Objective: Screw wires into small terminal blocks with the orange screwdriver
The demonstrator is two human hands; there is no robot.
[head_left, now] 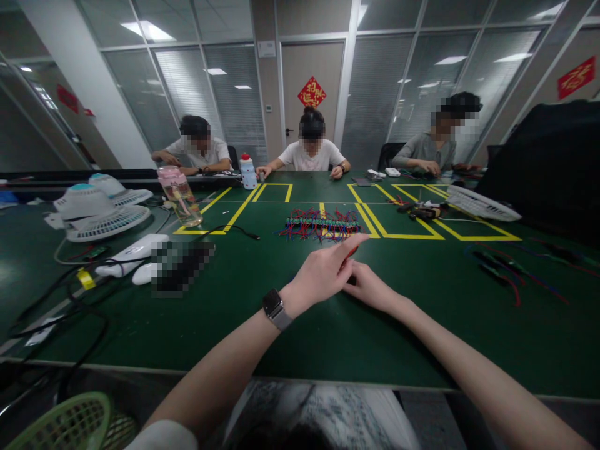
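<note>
Over the green table (pixel 300 337), my left hand (pixel 321 278), with a watch on its wrist, points its index finger away to the right. A small red-orange piece (pixel 352 252) shows between that finger and the thumb; what it belongs to is hidden. My right hand (pixel 372 289) meets the left, its fingers closed together and partly covered. A dark bit shows between its fingertips, too small to name. Just beyond both hands lies a row of small green circuit boards (pixel 323 223) with red and blue wires.
Left: fans (pixel 105 219), a pink-lidded bottle (pixel 182 200), a white device (pixel 134 253) and black cables. Right: wired boards (pixel 497 265), tools (pixel 422 211), a white rack (pixel 482 203) and a black screen (pixel 548 169). A green basket (pixel 70 425) stands lower left. Several people sit across.
</note>
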